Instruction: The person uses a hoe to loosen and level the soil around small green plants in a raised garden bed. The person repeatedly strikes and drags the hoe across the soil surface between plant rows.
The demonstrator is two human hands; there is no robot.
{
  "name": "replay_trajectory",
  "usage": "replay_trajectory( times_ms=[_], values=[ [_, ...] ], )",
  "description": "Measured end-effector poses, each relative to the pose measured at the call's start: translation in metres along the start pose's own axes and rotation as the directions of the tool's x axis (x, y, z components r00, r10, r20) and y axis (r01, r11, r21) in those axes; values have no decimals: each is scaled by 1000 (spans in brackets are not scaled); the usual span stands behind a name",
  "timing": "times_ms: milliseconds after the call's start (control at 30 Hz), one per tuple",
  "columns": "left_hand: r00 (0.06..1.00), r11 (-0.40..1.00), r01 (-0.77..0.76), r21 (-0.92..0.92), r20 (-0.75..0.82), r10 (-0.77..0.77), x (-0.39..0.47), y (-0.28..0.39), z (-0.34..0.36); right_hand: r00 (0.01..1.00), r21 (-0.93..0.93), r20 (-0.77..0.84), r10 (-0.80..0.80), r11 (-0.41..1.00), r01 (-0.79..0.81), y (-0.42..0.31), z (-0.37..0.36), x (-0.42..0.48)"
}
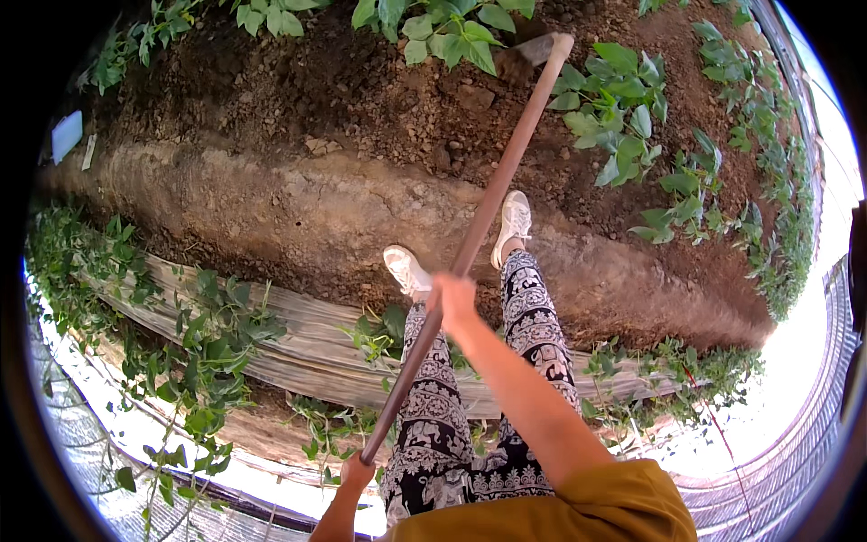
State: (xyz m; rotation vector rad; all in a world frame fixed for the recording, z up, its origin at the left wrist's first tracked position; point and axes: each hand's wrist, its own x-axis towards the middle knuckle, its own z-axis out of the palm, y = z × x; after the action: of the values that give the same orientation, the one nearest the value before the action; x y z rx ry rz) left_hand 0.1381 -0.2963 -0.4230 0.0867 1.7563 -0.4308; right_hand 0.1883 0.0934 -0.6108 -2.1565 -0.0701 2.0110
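Observation:
Both my hands grip a long-handled hoe [498,183] that slants from the lower middle up to the right. My left hand [357,469] is closed around the butt end of the wooden handle. Higher up the shaft, my right hand [455,297] is wrapped around it and looks slightly blurred. The hoe's metal blade [536,49] is at the far end, over dark loose soil [433,122] between two leafy plants. One broad-leaved green plant [613,115] stands just right of the blade, another plant [454,34] just left. The blade's lower edge is hard to make out.
My white shoes [516,220] stand on a packed dirt path [325,196]. Behind my feet runs a strip of plastic mulch film [305,339] with vines [210,352] along it. A pale blue object [67,137] lies at the far left. A thin red string [721,433] hangs at lower right.

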Motion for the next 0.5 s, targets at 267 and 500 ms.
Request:
replay_trajectory(
  times_ms=[267, 500],
  values=[
    [975, 991, -97, 95, -189, 114, 12, 25, -5, 991, 128, 131, -40, 992, 23, -48, -12, 7],
    [986, 985, -131, 110, -85, 140, 13, 107, -12, 992, 20, 68, -109, 994, 108, -104, -8, 87]
  ],
)
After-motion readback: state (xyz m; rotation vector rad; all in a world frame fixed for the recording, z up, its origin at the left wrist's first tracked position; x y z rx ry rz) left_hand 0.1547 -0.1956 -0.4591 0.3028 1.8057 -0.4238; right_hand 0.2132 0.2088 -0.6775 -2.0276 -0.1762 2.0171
